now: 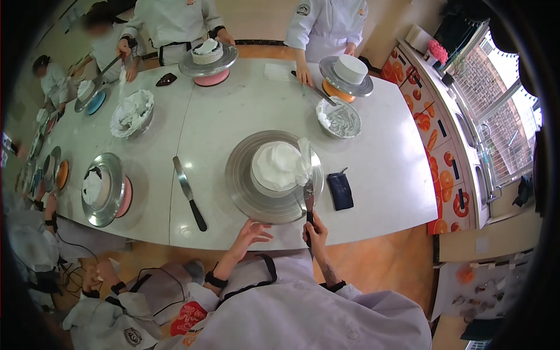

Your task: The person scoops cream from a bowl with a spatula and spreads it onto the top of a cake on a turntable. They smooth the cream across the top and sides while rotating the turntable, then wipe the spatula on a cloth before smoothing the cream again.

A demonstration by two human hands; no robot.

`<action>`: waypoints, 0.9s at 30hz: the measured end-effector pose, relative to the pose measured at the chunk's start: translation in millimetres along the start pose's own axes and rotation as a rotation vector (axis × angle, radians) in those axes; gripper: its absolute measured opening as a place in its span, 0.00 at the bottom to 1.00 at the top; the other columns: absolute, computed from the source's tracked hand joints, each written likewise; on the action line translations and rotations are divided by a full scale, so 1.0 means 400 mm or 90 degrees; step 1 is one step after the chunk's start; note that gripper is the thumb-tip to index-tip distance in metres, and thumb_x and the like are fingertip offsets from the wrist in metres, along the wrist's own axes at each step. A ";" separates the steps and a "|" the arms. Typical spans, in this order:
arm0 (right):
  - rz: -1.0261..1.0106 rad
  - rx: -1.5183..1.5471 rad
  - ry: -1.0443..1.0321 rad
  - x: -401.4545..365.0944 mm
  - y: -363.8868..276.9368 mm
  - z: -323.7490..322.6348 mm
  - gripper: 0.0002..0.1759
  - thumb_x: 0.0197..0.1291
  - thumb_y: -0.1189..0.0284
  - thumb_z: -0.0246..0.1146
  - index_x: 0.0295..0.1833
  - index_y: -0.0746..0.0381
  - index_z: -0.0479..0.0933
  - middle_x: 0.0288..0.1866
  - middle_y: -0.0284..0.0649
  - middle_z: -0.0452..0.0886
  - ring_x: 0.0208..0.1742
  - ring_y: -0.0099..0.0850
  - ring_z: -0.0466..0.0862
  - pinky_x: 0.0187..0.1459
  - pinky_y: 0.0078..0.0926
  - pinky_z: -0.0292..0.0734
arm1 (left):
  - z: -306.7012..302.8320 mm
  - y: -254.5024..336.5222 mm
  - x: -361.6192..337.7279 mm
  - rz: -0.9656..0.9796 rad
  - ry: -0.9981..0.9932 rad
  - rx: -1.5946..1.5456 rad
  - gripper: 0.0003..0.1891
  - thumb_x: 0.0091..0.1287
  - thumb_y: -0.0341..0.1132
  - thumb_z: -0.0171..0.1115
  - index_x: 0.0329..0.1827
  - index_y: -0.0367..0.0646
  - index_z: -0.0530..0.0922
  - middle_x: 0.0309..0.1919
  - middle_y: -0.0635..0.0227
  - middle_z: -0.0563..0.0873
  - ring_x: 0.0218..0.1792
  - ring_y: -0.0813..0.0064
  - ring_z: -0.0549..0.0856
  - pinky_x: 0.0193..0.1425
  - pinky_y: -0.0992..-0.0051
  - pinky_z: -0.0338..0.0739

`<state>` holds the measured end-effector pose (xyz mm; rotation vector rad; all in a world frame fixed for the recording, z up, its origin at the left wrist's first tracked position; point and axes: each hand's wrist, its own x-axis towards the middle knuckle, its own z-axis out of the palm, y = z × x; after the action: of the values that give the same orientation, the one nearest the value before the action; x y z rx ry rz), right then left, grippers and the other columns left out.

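My right hand (317, 234) grips the black handle of an icing spatula (309, 201). Its blade reaches over the right side of a round cake (261, 170), where white cream (279, 165) is piled on top and bulges past the edge around the blade. Under the cake is a metal cake turntable (242, 195). At the turntable's near rim, my left hand (251, 236) is open, its fingers apart and stretched toward the right. A second spatula (188, 189) with a black handle lies on the table to the left.
On the white table (373, 169) lies a dark folded cloth (340, 191), right of the turntable. Cream bowls (338, 118) (133, 114) stand farther back. Co-workers (329, 26) around the table have their own turntables (209, 63) with cakes. Another turntable (116, 204) stands at left.
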<state>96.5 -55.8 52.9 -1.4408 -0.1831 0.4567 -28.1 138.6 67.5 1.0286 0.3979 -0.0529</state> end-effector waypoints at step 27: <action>0.030 -0.030 -0.018 -0.034 0.023 -0.007 0.25 0.61 0.78 0.51 0.65 0.63 0.60 0.20 0.33 0.69 0.16 0.19 0.69 0.17 0.15 0.63 | -0.074 -0.014 0.030 0.050 0.105 -0.041 0.10 0.64 0.35 0.54 0.46 0.43 0.68 0.35 0.69 0.77 0.39 0.75 0.78 0.40 0.73 0.75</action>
<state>83.6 -63.3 45.5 -1.4877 -0.1836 0.5151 -26.9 162.5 45.5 0.9872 0.5056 0.1160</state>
